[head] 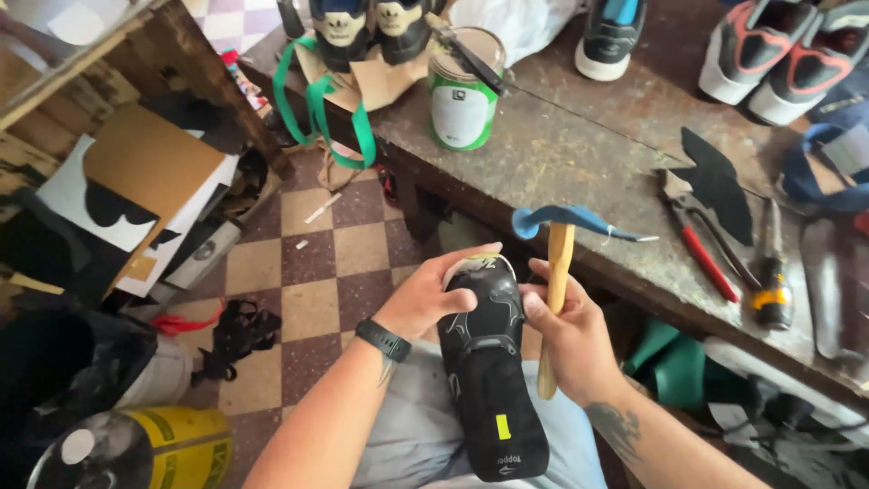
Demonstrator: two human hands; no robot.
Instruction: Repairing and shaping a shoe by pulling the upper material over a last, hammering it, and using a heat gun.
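The left hand [425, 294] clamps its fingers round the toe of a light, pliable black sports shoe [489, 371]; the right hand [570, 330] grips a top-heavy wooden-handled hammer [557, 272] mid-shaft.

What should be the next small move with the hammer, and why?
Probably a light tap of the hammer on the toe edge of the black shoe. The right hand holds its wooden handle upright beside the shoe, the blue head just above the toe, while the left hand presses the toe, steadying the shoe on the lap.
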